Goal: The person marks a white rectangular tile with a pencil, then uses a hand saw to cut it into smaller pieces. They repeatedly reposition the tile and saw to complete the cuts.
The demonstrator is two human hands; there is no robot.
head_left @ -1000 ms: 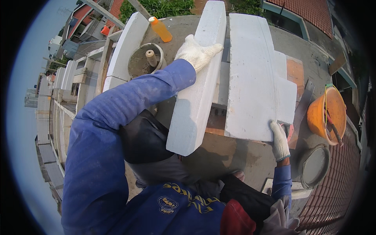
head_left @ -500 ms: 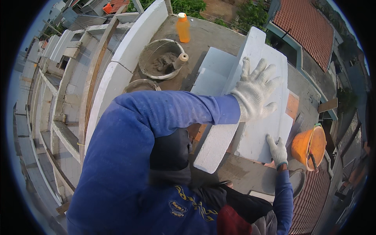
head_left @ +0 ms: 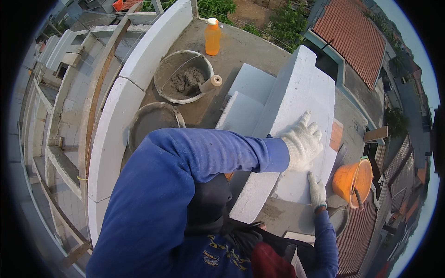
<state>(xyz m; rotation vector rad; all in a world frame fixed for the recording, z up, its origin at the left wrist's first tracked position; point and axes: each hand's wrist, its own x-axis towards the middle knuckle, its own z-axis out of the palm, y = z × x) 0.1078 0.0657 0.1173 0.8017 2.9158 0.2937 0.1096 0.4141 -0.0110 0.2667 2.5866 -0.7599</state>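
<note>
My left hand (head_left: 303,144), in a white knitted glove, rests on the upper face of a long white block (head_left: 289,109). Its fingers are stretched out and lie fairly close together. My right hand (head_left: 317,192), gloved the same way, touches the near right edge of a flat white slab (head_left: 293,186) that lies next to the long block. The thumb and fingers of that hand are extended and wrapped round nothing. Left of the long block, lower pale blocks (head_left: 252,83) lie on the grey surface. My left sleeve hides part of the blocks.
A bucket of wet mortar (head_left: 171,69) holds a trowel with a wooden handle (head_left: 211,84). Another round tub (head_left: 150,121) stands nearer. An orange bottle (head_left: 212,39) is at the back, and an orange bucket (head_left: 345,183) on the right. A white wall (head_left: 116,111) runs along the left.
My left hand has slid nearer to me along the white block, and its spread fingers have come closer together. My right hand stays at the slab's edge. The whole view has shifted slightly.
</note>
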